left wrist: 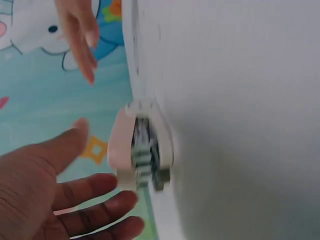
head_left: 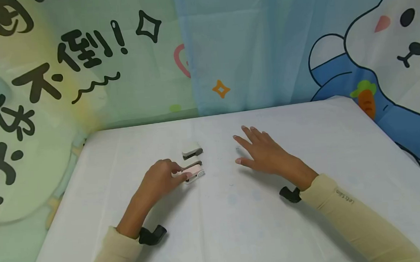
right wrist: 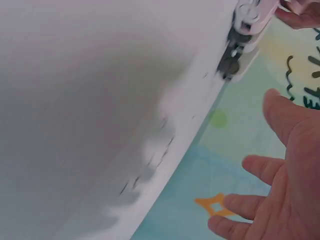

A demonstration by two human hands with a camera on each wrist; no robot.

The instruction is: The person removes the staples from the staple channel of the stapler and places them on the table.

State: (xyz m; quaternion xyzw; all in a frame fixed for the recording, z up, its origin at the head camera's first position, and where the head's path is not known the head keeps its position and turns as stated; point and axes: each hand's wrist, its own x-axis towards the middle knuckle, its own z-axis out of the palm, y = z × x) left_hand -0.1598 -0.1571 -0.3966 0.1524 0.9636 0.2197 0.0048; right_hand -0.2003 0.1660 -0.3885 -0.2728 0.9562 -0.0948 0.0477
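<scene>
A pink-and-white stapler (head_left: pixel 193 172) lies nearest the viewer in a short row of staplers on the white table. Just left of it is my left hand (head_left: pixel 165 177). The left wrist view shows that hand's thumb and fingers spread beside the pink stapler (left wrist: pixel 121 142), with a gap between thumb and stapler. Behind it sit a middle stapler (head_left: pixel 192 163) and a white-and-grey stapler (head_left: pixel 192 150). My right hand (head_left: pixel 267 153) holds nothing and hovers over the table, fingers apart. Several thin staples (right wrist: pixel 166 150) lie below it.
The white-covered table (head_left: pixel 237 225) ends at a printed cloth backdrop (head_left: pixel 248 44) at the back. Each wrist carries a black camera mount, one on the left (head_left: pixel 152 235) and one on the right (head_left: pixel 290 194).
</scene>
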